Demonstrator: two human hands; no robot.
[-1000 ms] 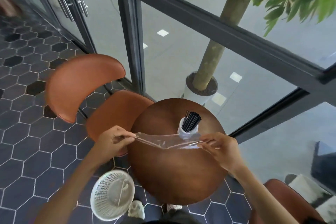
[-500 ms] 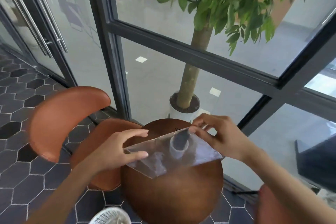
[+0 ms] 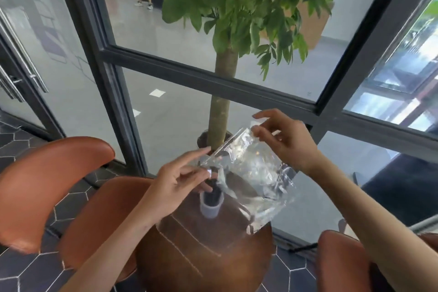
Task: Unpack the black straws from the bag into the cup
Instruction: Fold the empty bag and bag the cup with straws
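Head cam: I've got 1 clear bag (image 3: 251,173) up over the round table (image 3: 213,256), w/ right hand (image 3: 284,142) pinching its far top corner and left hand (image 3: 180,180) pinching the left edge, index finger out. 1 white cup (image 3: 210,206) sits on the table just below the left hand, black straws (image 3: 212,193) in it, too blurred to count. No readable text on the bag.
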